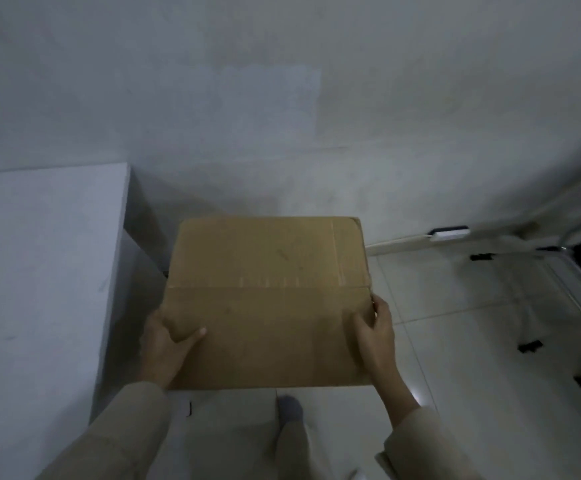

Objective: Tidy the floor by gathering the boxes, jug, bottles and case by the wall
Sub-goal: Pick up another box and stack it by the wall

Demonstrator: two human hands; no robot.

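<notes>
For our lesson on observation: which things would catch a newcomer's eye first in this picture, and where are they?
A brown cardboard box fills the centre, close to the wall. The left hand and right hand grip its near corners, thumbs on top. A white cabinet stands at left.

Head camera looks steeply down, close above floor (455, 341).

Matt brown cardboard box (268, 299), glossy pale floor tiles (455, 393), matt painted wall (282, 98).
</notes>
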